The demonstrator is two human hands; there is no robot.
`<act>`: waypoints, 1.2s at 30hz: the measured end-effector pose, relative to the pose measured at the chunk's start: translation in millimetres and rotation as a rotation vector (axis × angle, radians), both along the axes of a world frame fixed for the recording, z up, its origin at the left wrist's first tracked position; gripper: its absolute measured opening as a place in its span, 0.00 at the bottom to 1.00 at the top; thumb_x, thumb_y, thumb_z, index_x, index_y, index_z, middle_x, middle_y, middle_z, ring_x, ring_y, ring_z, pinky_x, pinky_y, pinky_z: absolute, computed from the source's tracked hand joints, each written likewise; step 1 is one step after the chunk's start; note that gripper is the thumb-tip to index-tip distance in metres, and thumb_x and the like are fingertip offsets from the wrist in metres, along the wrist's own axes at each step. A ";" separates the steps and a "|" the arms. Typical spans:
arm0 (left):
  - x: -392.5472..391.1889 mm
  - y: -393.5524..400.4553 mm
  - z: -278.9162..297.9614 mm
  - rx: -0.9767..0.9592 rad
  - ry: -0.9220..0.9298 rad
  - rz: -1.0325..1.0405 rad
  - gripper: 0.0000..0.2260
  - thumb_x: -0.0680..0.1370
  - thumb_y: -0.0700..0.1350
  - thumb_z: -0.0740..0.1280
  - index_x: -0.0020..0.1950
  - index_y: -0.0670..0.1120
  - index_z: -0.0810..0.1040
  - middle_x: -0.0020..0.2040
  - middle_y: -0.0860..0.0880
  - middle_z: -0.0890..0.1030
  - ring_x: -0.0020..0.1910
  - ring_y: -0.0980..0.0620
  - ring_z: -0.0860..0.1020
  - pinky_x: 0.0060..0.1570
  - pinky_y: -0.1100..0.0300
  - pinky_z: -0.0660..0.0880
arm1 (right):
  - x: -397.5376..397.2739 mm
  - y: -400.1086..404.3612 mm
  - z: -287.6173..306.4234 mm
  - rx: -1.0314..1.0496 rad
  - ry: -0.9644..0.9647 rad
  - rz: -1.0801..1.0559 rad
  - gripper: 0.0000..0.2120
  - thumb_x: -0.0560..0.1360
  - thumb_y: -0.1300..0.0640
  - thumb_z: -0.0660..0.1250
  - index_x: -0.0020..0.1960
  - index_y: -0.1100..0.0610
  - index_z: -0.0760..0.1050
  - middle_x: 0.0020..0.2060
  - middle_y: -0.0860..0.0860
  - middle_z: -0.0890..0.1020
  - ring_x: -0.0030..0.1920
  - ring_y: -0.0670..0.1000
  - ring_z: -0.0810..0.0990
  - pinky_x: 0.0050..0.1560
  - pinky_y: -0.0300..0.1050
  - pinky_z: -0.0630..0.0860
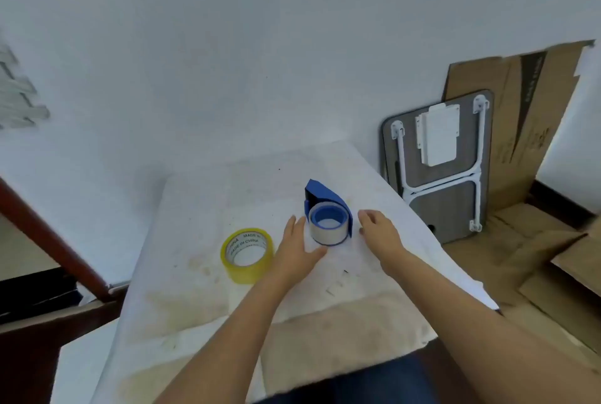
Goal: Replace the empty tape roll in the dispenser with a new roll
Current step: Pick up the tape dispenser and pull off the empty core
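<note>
On the white table [201,273]: my blue dispenser [327,205] at centre, a pale, nearly spent roll [327,230] seated in it. New yellow roll [247,254] lies flat to its left. My left hand [299,247] and right hand [379,231] flank the dispenser, both spread and holding nothing.

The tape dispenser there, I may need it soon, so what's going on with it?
A person is swapping its roll. The blue dispenser lies on the white table, the spent core still in it. The left hand and right hand flank it, open, neither gripping yet. The new yellow roll waits untouched to the left.
</note>
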State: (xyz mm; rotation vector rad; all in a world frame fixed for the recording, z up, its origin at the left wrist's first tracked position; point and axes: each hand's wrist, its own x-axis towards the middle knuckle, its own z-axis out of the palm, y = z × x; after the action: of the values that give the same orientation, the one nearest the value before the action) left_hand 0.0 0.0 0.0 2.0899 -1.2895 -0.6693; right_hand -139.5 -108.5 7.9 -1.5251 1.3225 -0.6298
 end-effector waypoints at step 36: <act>-17.3 70.1 -12.7 -0.218 0.591 -0.010 0.23 0.79 0.37 0.70 0.70 0.56 0.72 0.65 0.60 0.80 0.64 0.58 0.79 0.64 0.60 0.75 | -4.1 57.2 -5.0 0.297 -0.491 0.118 0.24 0.75 0.39 0.65 0.56 0.57 0.82 0.52 0.57 0.86 0.51 0.55 0.83 0.58 0.50 0.78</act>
State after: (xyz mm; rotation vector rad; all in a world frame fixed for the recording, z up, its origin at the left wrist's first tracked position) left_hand -17.3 70.1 -12.7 1.5442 -0.9807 -1.0059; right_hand -143.6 -51.3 3.0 -1.1059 0.8966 -0.6482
